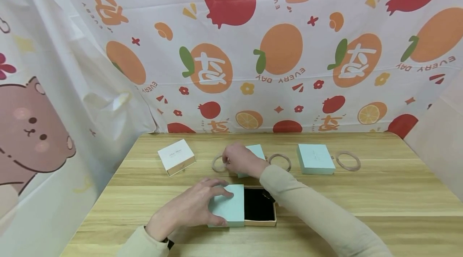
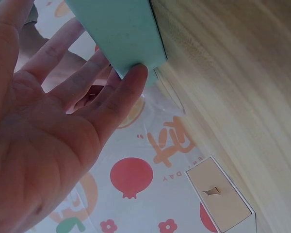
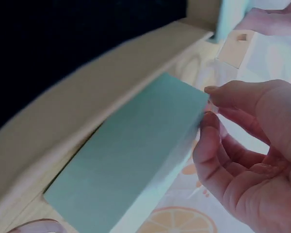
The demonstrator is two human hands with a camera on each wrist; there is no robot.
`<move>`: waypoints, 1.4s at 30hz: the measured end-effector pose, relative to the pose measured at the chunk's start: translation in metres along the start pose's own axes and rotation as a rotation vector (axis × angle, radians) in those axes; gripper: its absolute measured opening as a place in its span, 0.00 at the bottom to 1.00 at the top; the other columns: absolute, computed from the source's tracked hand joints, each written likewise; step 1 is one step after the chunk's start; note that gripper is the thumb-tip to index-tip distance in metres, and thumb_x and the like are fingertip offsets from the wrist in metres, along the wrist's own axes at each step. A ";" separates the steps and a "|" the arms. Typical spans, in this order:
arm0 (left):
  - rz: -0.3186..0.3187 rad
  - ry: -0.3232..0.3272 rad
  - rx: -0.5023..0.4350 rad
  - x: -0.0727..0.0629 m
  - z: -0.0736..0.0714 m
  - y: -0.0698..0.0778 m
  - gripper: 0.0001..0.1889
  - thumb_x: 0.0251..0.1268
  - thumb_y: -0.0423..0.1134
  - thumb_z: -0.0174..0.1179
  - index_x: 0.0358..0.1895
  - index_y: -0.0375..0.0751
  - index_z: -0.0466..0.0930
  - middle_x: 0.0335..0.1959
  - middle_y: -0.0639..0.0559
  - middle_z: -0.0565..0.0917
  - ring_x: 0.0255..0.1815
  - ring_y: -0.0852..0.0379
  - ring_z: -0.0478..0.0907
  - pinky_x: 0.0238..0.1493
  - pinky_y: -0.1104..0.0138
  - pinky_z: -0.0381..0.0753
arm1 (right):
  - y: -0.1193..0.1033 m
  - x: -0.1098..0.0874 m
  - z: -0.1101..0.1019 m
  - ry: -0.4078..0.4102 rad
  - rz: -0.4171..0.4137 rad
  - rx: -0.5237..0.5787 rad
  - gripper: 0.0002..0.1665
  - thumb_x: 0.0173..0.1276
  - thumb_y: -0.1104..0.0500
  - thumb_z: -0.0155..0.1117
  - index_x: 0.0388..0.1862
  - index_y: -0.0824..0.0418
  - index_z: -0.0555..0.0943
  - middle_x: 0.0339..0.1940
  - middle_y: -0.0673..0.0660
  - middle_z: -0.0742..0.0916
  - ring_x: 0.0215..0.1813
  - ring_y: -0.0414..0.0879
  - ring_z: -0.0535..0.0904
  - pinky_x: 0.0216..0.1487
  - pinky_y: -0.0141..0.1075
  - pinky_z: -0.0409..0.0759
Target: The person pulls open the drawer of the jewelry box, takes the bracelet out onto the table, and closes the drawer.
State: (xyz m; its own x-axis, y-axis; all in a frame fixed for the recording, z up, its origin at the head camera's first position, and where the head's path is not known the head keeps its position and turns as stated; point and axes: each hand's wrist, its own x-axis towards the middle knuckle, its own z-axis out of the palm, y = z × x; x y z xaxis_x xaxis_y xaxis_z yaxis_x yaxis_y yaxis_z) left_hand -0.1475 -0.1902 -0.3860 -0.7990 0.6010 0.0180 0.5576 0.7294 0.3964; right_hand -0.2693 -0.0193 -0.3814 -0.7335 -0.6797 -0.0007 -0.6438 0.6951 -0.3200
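Four boxes and three rings on the wood surface (image 1: pixel 130 204). Open box at bottom centre of the head frame: pale teal sleeve (image 1: pixel 233 208), with its tray (image 1: pixel 259 223) jutting out to the right, lining (image 1: pixel 258 205) black.

My left hand (image 1: pixel 197 204) holds the sleeve: thumb at the near edge, one finger across the top, others toward the far edge. My right hand (image 1: pixel 243 160), just above frame centre, is at the left ring (image 1: pixel 214 165). Thumb and fingertips drawn close together, narrow gap; whether they pinch the ring, I cannot tell. My right forearm crosses over the tray's far right corner.

Back box (image 1: pixel 256 151), teal, partly hidden by my right hand; middle ring (image 1: pixel 279 155) to its right. Right box (image 1: pixel 316 158), also teal, right of centre, with the right ring (image 1: pixel 348 153) just beside it. White box (image 1: pixel 176 154) left of centre, set at an angle. Fruit-print curtain (image 1: pixel 242 35) fills the upper frame.
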 end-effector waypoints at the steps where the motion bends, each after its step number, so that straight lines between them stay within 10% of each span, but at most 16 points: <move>1: -0.002 0.000 -0.001 0.000 0.000 0.000 0.29 0.49 0.55 0.78 0.57 0.55 0.86 0.67 0.49 0.79 0.68 0.42 0.75 0.64 0.45 0.77 | 0.000 0.000 0.001 0.006 -0.005 -0.016 0.08 0.68 0.66 0.67 0.40 0.62 0.91 0.45 0.54 0.92 0.46 0.46 0.88 0.47 0.34 0.86; 6: -0.005 -0.003 -0.004 0.000 0.001 0.000 0.29 0.49 0.56 0.78 0.57 0.55 0.86 0.67 0.49 0.79 0.68 0.42 0.75 0.64 0.45 0.77 | 0.002 0.002 0.004 0.032 -0.004 -0.042 0.08 0.66 0.69 0.67 0.37 0.61 0.91 0.41 0.54 0.92 0.43 0.44 0.87 0.44 0.32 0.85; 13: -0.001 -0.001 -0.008 0.000 0.002 -0.001 0.29 0.49 0.55 0.78 0.57 0.54 0.86 0.67 0.49 0.79 0.69 0.41 0.74 0.64 0.44 0.77 | -0.001 0.006 0.011 0.034 0.026 -0.055 0.18 0.64 0.75 0.62 0.17 0.61 0.83 0.14 0.46 0.71 0.21 0.39 0.60 0.22 0.26 0.63; 32: -0.003 0.012 0.001 -0.001 0.001 0.001 0.29 0.49 0.55 0.78 0.57 0.54 0.86 0.66 0.48 0.80 0.67 0.42 0.75 0.63 0.47 0.78 | -0.004 0.003 0.009 0.034 0.077 -0.009 0.14 0.66 0.68 0.66 0.21 0.58 0.85 0.21 0.48 0.84 0.24 0.39 0.74 0.27 0.29 0.76; 36: -0.004 0.010 -0.003 -0.001 0.001 0.001 0.29 0.49 0.55 0.78 0.57 0.54 0.86 0.67 0.49 0.79 0.68 0.42 0.75 0.64 0.46 0.78 | 0.005 -0.012 -0.002 0.104 -0.003 0.094 0.08 0.69 0.66 0.64 0.36 0.61 0.90 0.37 0.54 0.90 0.38 0.43 0.81 0.42 0.35 0.82; 42: -0.010 0.000 -0.012 -0.001 0.000 0.001 0.29 0.49 0.56 0.78 0.58 0.55 0.86 0.68 0.49 0.79 0.68 0.42 0.74 0.64 0.45 0.78 | 0.022 -0.061 -0.011 0.221 -0.057 0.150 0.08 0.69 0.65 0.64 0.38 0.62 0.90 0.31 0.52 0.88 0.33 0.40 0.78 0.37 0.30 0.79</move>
State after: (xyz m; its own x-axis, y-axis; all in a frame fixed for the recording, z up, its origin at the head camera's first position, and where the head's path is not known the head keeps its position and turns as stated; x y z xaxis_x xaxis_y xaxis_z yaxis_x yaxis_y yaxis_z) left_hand -0.1463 -0.1900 -0.3861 -0.8046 0.5937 0.0138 0.5468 0.7315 0.4074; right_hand -0.2410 0.0399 -0.3778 -0.7374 -0.6376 0.2228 -0.6579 0.6035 -0.4505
